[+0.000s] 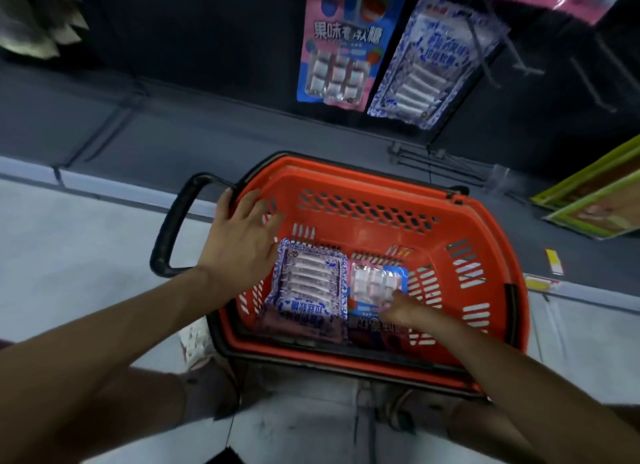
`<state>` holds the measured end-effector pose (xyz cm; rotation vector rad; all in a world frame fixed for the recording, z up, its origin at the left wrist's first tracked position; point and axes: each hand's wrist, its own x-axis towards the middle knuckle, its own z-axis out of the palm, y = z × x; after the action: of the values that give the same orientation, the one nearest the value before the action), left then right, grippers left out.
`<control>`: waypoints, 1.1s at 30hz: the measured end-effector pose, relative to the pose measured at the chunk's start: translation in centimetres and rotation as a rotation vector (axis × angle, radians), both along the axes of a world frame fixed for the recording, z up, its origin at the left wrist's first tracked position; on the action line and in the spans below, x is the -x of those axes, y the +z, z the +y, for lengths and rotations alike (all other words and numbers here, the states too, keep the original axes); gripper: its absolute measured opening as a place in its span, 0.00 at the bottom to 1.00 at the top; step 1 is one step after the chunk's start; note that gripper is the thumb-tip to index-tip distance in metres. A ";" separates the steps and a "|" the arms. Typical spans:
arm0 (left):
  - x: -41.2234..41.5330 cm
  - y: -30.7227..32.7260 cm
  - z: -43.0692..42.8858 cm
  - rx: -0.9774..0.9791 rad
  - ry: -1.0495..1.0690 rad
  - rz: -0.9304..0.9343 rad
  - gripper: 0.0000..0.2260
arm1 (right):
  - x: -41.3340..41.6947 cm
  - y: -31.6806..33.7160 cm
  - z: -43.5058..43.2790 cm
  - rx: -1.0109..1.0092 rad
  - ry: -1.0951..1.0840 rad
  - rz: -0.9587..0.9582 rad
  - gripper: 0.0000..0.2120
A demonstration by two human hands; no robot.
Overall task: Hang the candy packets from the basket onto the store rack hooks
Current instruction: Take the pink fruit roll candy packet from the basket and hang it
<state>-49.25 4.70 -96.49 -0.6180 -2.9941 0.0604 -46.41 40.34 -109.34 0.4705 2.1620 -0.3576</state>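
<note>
Left hand, fingers spread and released, lies over the nine-o'clock rim of the orange plastic basket. Right hand touches the pink-and-blue candy packet at five o'clock; I cannot tell its grasp.

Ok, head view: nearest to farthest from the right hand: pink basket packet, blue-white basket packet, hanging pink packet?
1. Pink basket packet, right at the right hand.
2. Blue-white basket packet, to its left.
3. Hanging pink packet, up on the rack.
</note>
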 end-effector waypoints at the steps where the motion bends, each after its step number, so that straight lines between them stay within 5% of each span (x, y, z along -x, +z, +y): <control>1: 0.0 -0.1 0.0 -0.003 0.003 0.002 0.24 | 0.1 -0.2 -0.1 0.028 -0.064 0.003 0.40; 8: 0.0 -0.1 0.1 0.041 0.031 -0.008 0.22 | 0.4 0.7 0.1 0.123 -0.534 -0.084 0.34; 12: 0.0 0.0 0.2 0.057 0.027 0.000 0.21 | 0.5 1.2 0.4 0.114 -0.634 -0.061 0.14; 17: 0.0 0.1 0.2 0.076 0.033 -0.001 0.21 | 0.8 -0.5 2.1 0.211 -0.729 -0.103 0.36; 21: 0.1 0.2 0.3 0.075 0.022 0.000 0.20 | 1.7 -5.0 6.1 0.264 -0.684 -0.074 0.67; 22: 0.1 0.2 0.3 0.072 0.023 -0.003 0.20 | 2.1 -5.6 6.9 0.314 -0.687 -0.092 0.65; 25: 0.1 0.4 0.4 0.084 0.030 -0.028 0.21 | 2.1 0.9 3.2 0.343 -0.678 -0.043 0.35; 26: 0.2 0.6 0.5 0.086 0.028 -0.036 0.21 | 2.4 1.3 3.0 0.368 -0.695 -0.029 0.36; 29: 0.2 1.0 0.6 0.075 0.021 -0.046 0.23 | 3.5 2.6 2.5 0.343 -0.677 0.077 0.63; 33: 0.0 1.5 1.0 0.084 -0.001 -0.049 0.24 | 2.8 11.8 -1.6 0.261 -0.563 0.131 0.30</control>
<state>-49.21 5.69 -94.98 -0.6380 -3.0524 0.1741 -49.21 38.76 -97.53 0.9227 2.0350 -0.9899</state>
